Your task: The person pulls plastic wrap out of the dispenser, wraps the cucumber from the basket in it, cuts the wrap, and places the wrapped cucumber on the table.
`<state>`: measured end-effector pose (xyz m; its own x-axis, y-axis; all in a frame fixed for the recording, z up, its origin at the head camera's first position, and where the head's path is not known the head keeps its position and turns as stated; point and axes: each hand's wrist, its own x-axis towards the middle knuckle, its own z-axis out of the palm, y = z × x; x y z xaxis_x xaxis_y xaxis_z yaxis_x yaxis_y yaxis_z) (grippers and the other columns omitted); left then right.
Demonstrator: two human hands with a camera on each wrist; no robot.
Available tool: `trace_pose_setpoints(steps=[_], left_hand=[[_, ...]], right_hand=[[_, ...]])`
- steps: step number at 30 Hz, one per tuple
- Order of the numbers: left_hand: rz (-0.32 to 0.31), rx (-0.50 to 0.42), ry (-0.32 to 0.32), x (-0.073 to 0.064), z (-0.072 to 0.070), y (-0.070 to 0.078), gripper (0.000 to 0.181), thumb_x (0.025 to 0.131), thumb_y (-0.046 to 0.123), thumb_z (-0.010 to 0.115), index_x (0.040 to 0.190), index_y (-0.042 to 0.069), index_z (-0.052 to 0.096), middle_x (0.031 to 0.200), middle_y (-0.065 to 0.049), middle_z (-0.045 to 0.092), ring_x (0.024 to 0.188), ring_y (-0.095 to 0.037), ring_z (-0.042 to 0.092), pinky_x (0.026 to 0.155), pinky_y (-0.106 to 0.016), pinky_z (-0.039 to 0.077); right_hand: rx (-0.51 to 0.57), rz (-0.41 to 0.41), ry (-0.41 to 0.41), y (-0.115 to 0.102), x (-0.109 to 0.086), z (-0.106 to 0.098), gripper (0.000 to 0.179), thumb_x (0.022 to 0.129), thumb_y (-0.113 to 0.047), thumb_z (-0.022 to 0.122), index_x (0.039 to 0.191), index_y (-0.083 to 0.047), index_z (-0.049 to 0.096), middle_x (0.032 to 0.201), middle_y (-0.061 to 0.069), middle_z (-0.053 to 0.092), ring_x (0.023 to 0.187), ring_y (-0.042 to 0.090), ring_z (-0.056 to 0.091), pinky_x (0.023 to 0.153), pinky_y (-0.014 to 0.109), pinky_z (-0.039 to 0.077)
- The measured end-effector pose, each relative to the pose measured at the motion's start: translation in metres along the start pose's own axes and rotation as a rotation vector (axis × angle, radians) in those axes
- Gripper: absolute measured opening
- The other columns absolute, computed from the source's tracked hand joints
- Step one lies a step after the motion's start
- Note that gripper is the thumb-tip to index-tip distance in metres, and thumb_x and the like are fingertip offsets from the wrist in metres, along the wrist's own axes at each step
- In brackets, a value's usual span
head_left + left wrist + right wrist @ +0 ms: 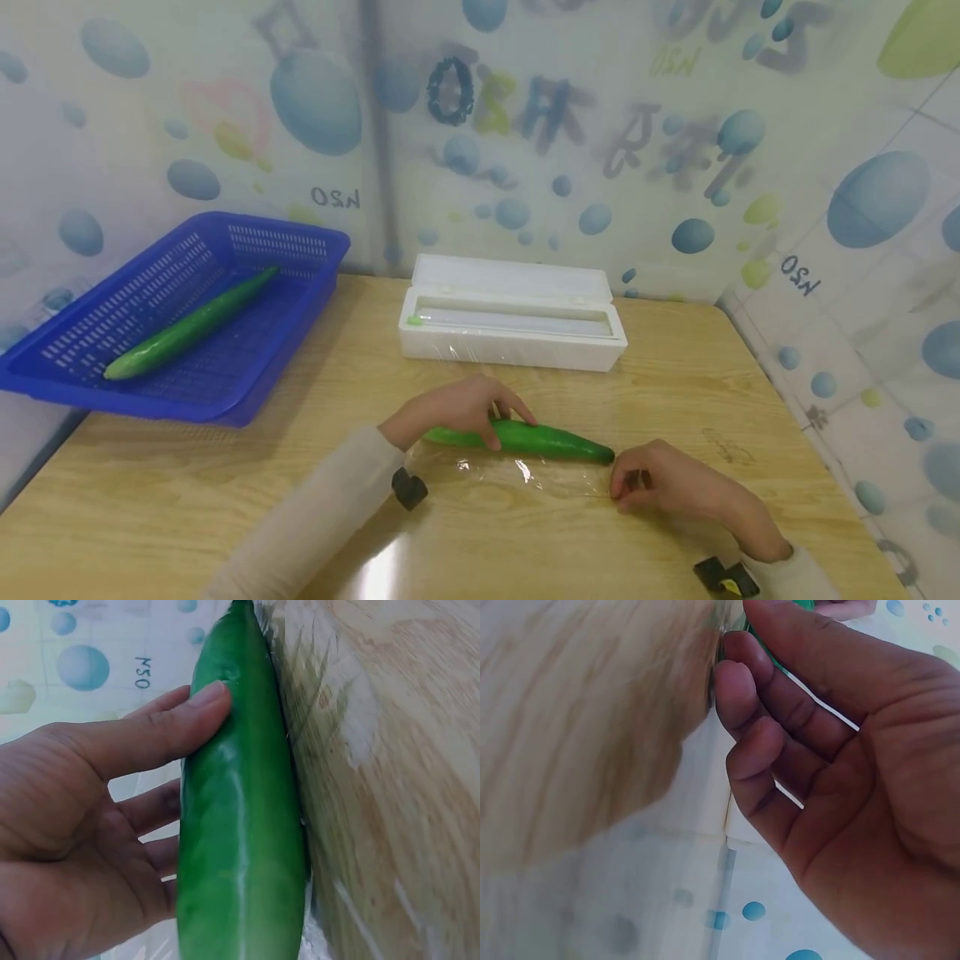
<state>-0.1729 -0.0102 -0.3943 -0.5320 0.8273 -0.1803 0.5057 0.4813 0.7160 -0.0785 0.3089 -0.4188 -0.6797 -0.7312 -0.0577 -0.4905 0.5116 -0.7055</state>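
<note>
A green cucumber (555, 442) lies on a sheet of clear cling film (517, 477) on the table. My left hand (465, 410) holds the cucumber from above; in the left wrist view its thumb (206, 701) presses one side while the other fingers go behind the cucumber (244, 817). Beyond the cucumber's dark tip, my right hand (667, 479) pinches the film's near right edge between thumb and fingers. The right wrist view shows the curled fingers of this hand (840, 757); the pinched film is barely visible there.
A white cling film box (513, 346) stands behind the hands, lid (513, 279) raised, a roll (517, 322) inside. To the left, a blue plastic basket (292, 333) contains another cucumber (191, 327). A patterned wall covering (622, 167) borders the wooden table (697, 367).
</note>
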Motion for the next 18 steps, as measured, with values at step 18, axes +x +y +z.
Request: trace_pose_setpoints(steps=[18], left_hand=[[0.088, 0.015, 0.064, -0.011, 0.003, -0.011, 0.050, 0.075, 0.009, 0.081, 0.121, 0.012, 0.065, 0.111, -0.006, 0.067, 0.100, -0.020, 0.063, 0.088, -0.031, 0.049]], right_hand=[[-0.058, 0.033, 0.038, -0.001, 0.000, -0.002, 0.011, 0.081, -0.022, 0.076, 0.084, -0.025, 0.065, 0.075, -0.018, 0.058, 0.066, -0.001, 0.052, 0.056, 0.021, 0.047]])
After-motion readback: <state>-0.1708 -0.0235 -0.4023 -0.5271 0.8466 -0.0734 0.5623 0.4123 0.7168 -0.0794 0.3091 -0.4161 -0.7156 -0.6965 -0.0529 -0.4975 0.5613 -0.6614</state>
